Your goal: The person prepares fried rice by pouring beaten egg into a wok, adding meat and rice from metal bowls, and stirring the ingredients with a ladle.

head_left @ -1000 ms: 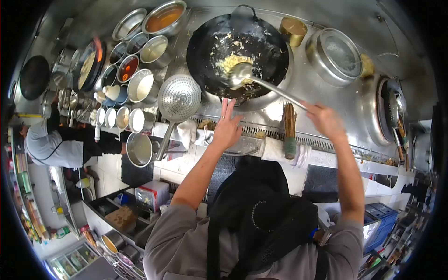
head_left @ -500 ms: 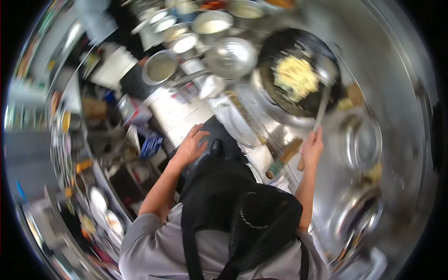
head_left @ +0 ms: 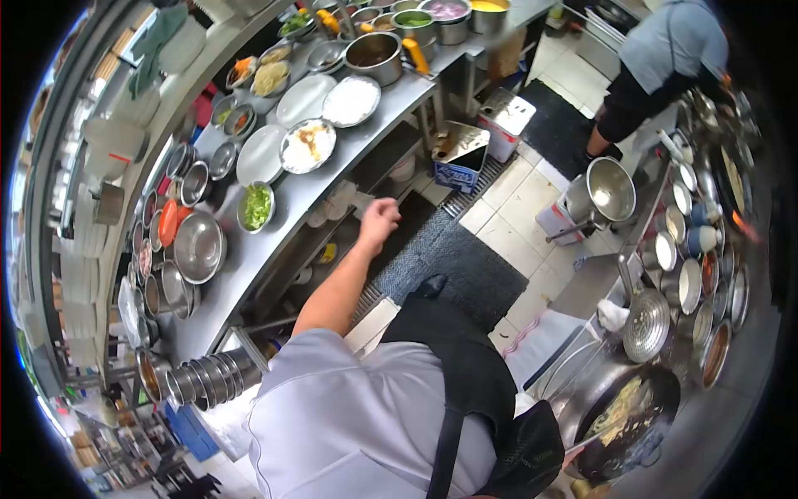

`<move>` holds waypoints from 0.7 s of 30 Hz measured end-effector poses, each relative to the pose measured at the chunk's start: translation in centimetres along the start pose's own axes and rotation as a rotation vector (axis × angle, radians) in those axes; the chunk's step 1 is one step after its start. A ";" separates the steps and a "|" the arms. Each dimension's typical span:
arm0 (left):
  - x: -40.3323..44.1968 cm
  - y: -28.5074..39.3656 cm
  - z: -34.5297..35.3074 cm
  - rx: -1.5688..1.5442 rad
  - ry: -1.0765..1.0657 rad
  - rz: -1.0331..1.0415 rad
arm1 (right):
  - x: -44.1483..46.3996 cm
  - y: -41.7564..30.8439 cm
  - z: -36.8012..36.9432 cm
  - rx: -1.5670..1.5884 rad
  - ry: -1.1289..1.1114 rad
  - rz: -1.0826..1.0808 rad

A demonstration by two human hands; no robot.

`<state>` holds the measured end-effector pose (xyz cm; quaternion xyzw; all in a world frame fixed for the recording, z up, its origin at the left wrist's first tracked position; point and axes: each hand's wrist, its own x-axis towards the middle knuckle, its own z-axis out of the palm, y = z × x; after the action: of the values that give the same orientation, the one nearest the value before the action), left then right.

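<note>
My left hand (head_left: 380, 223) is in the air over the floor beside the food counter, its fingers curled in with nothing visible in them. At the lower right, a sliver of my right hand (head_left: 572, 457) shows at the ladle handle (head_left: 594, 437), closed on it; my body and the black cloth hide the rest. The handle reaches into the black wok (head_left: 665, 397), where pale yellow food (head_left: 623, 409) lies. Nearest my left hand on the counter are a bowl of chopped greens (head_left: 256, 206) and a white plate with brown sauce (head_left: 307, 146).
The steel counter (head_left: 229, 274) curves along the left with bowls and plates. Another person (head_left: 669, 50) bends at the upper right. A perforated strainer (head_left: 647, 326) and sauce pots stand near the wok. A steel pot (head_left: 609, 190) and tins (head_left: 460, 154) are beyond the dark floor mat (head_left: 465, 258).
The view has swung left from the stove to the food counter, leaving the wok at the lower right. My left hand has moved from near the wok to the counter side, its fingers now curled.
</note>
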<state>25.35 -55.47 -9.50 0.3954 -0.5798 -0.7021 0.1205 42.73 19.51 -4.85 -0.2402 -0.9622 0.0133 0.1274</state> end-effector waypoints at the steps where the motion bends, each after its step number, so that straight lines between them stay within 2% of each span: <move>1: 0.7 1.2 -1.9 -0.115 0.137 -0.004 | 0.5 0.9 -0.3 -0.108 -0.214 0.194; 2: 1.9 1.8 -3.9 -0.174 0.252 0.003 | 1.7 2.3 -1.7 -0.052 -0.195 0.236; 3: 2.9 2.5 -5.6 -0.327 0.335 0.028 | 3.0 -8.4 -9.8 -0.056 -0.294 0.426; 4: 4.3 3.0 -7.6 -0.405 0.381 0.036 | 3.1 -8.5 -9.7 -0.066 -0.290 0.417; 5: 5.0 4.1 -9.0 -0.564 0.410 0.130 | 3.2 -7.0 -9.0 -0.072 -0.266 0.339; 7: 8.2 4.7 -13.5 -0.623 0.568 0.138 | 3.3 -3.4 -8.4 -0.086 -0.218 0.198; 8: 8.1 7.3 -13.7 -0.680 0.683 0.173 | 3.2 -1.3 -8.6 -0.091 -0.196 0.133; 9: 8.2 8.8 -14.9 -0.659 0.670 0.174 | 2.8 0.2 -8.9 -0.098 -0.193 0.148; 10: 8.9 10.1 -15.9 -0.633 0.712 0.114 | 2.1 1.4 -9.1 -0.122 -0.261 0.064; 12: 12.0 9.4 -20.0 -0.511 0.647 0.149 | 0.3 6.3 -10.9 -0.086 -0.422 -0.149; 13: 12.3 10.5 -21.5 -0.298 0.594 0.075 | -0.4 4.4 -13.6 -0.102 -0.490 -0.079; 14: 12.8 11.1 -22.2 -0.284 0.552 0.040 | -0.9 2.1 -17.0 -0.164 -0.538 0.062; 15: 12.6 12.4 -22.3 -0.269 0.514 0.004 | -1.2 -3.5 -21.7 -0.235 -0.574 0.203; 16: 12.7 12.5 -23.0 -0.252 0.505 0.005 | -1.3 -8.5 -25.8 -0.299 -0.596 0.299; 18: 13.1 13.0 -24.0 -0.070 0.392 -0.139 | -0.5 -14.0 -31.5 -0.322 -0.653 0.425; 19: 13.0 12.9 -24.3 -0.022 0.364 -0.155 | -0.3 -13.5 -30.9 -0.313 -0.659 0.449; 21: 11.7 12.5 -23.8 0.020 0.349 -0.186 | 0.5 -9.5 -29.5 0.036 -0.877 0.619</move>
<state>30.52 -83.67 -3.36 0.5642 -0.5182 -0.6250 0.1500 45.35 10.30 24.61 -0.4824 -0.8090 0.1656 -0.2922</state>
